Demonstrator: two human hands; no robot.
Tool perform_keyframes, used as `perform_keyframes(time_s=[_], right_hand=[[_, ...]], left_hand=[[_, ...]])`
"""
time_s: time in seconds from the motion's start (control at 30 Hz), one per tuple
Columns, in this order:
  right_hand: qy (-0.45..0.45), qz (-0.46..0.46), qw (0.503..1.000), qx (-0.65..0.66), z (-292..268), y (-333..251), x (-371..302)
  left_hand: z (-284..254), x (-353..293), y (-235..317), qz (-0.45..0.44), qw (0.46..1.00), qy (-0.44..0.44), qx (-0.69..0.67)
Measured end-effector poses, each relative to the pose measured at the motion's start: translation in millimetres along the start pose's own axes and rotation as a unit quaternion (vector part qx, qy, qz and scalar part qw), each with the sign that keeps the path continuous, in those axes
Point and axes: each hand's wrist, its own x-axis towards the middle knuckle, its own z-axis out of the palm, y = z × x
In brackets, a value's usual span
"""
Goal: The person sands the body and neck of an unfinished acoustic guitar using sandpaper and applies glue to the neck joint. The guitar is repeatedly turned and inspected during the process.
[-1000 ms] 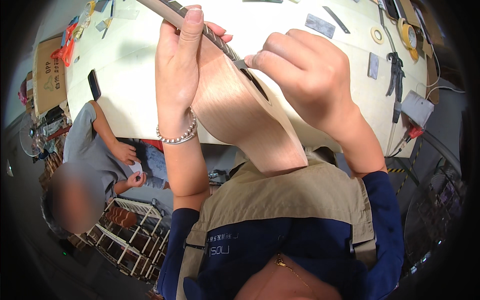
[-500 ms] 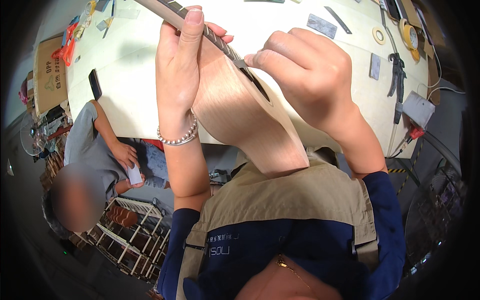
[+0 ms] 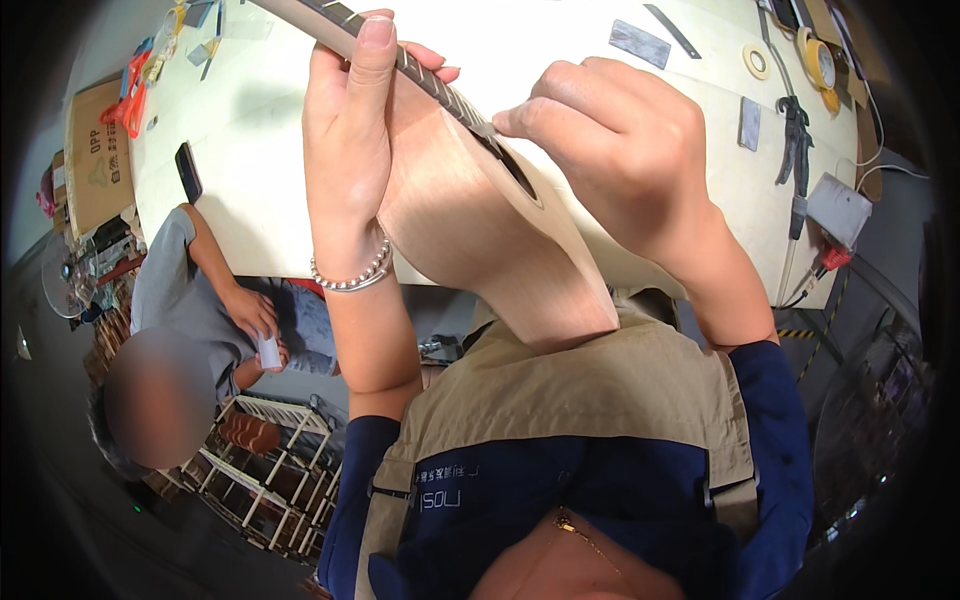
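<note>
A: White workbench (image 3: 620,90) at twelve o'clock; unfinished guitar (image 3: 480,220) centre, body braced on the chest.
B: Left hand (image 3: 350,140) wrapped around the neck. Right hand (image 3: 610,150) pinched closed at the fretboard end — contents hidden.
A: Best keep strokes light and the neck steady, I'd judge.

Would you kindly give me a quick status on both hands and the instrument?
Left hand gripping unfinished wooden instrument at the neck joint. Right hand pinched at fretboard end by the soundhole. Nothing blocking; co-worker seated lower left.
</note>
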Motion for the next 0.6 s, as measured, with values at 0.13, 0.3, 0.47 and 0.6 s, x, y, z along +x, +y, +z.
perform_keyframes(time_s=[0.13, 0.3, 0.47, 0.6], right_hand=[[0.052, -0.006, 0.999, -0.006, 8, 1, 7], [0.013, -0.008, 1.0, -0.021, 3, -7, 4], [-0.062, 0.027, 0.998, -0.007, -9, -9, -17], [-0.013, 0.002, 1.0, 0.006, -7, -2, -14]], left_hand=[[-1, 1, 0, 0.004, 1.0, -0.001, 0.014], [-2, 1, 2, -0.001, 0.999, 0.007, 0.04], [0, -1, 1, -0.002, 1.0, 0.013, 0.029], [0, -1, 0, -0.003, 1.0, 0.009, 0.024]])
